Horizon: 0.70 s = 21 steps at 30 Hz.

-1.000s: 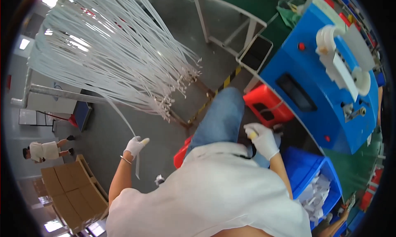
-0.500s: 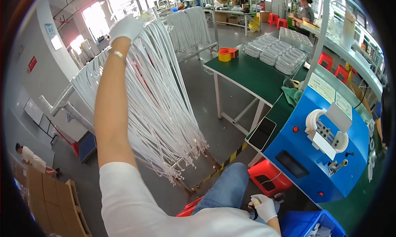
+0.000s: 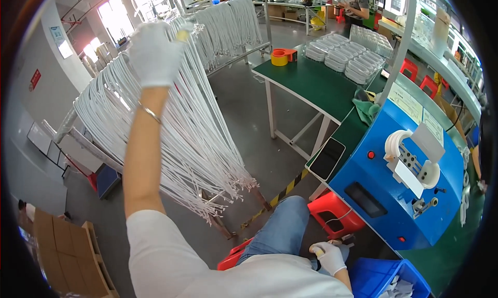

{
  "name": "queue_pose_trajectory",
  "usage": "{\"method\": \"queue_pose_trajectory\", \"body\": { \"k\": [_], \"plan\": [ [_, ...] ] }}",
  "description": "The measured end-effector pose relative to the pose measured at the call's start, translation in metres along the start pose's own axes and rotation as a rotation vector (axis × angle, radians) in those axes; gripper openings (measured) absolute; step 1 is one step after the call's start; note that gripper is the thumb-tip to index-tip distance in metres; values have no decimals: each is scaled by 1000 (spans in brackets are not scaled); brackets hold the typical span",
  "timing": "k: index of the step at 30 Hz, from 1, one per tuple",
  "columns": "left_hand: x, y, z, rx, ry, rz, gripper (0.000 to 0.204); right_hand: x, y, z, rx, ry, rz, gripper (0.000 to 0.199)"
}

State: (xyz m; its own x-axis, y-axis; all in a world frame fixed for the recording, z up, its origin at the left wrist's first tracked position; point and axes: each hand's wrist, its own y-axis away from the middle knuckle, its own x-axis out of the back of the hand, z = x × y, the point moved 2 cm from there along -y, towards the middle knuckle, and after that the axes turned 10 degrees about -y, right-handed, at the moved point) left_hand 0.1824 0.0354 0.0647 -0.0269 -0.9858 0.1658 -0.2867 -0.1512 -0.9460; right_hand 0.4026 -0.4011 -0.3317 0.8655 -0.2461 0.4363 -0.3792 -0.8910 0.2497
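Note:
My left hand (image 3: 155, 56), in a white glove, is raised at the top of a rack, over a dense row of hanging white cables (image 3: 181, 126). Its back faces me; the fingers are foreshortened and blurred, so their grip on any cable cannot be made out. A pale yellow tip shows at the thumb side. My right hand (image 3: 330, 257), also gloved, rests low beside my jeans-clad knee with curled fingers. What lies inside them, if anything, is hidden. A blue bin (image 3: 381, 271) holding white scraps stands just right of it.
A blue machine (image 3: 415, 189) with a white coil holder sits on the green bench at right. A phone (image 3: 328, 159), a tape dispenser (image 3: 283, 57) and clear plastic trays (image 3: 345, 56) lie on the green tables. Red stools (image 3: 334, 215) stand below. Stacked cartons (image 3: 59, 251) are at lower left.
My left hand has come lower and nearer along the cable rack. The right hand has shifted slightly left. The person at the far bench now appears upright; the one at far left is mostly hidden.

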Motion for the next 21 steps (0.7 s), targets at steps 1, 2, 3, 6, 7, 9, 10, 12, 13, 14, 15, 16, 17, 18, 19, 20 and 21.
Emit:
{"method": "queue_pose_trajectory", "body": {
  "k": [1,2,3,6,7,9,10,12,13,14,15,16,17,18,19,20,21],
  "plan": [
    [17,5,15,92,112,-237,70,-1,-2,1,22,42,-41,22],
    [15,10,22,91,107,-237,70,5,-7,-17,-18,85,-50,23],
    [3,17,29,115,92,-402,65,8,-9,-32,-15,84,-52,23],
    [-11,15,27,160,82,-606,55,10,-18,-61,55,148,-23,24],
    [-13,14,26,175,92,-653,50,10,-18,-66,103,138,1,24],
    [-9,6,25,156,86,-662,42,8,-14,-62,147,132,31,25],
    [-6,0,22,201,237,-584,41,2,-10,-50,103,57,6,24],
    [-17,-14,5,431,910,-425,38,-4,-1,-52,44,26,-46,21],
    [-29,-23,-7,613,1439,-320,36,-6,-1,-51,38,24,-42,21],
    [-13,-41,-17,334,2211,-461,32,-5,1,-45,55,27,-108,21],
    [12,-59,-23,-85,2958,-584,30,-3,5,-40,62,30,-165,21],
    [44,-56,-11,-80,3073,-655,28,7,2,-46,130,29,-159,20],
    [80,-34,7,-76,3189,-731,28,20,-7,-35,420,163,-77,19],
    [107,4,28,-79,3200,-765,28,43,-9,-90,182,-238,37,13],
    [138,49,56,450,2825,-964,26,58,-24,-109,328,-420,128,18],
    [170,94,83,872,2371,-1096,25,78,-26,-137,224,-535,238,24],
    [191,86,110,-391,2498,-1146,19,94,-35,-166,252,-711,264,40]
  ]
}}
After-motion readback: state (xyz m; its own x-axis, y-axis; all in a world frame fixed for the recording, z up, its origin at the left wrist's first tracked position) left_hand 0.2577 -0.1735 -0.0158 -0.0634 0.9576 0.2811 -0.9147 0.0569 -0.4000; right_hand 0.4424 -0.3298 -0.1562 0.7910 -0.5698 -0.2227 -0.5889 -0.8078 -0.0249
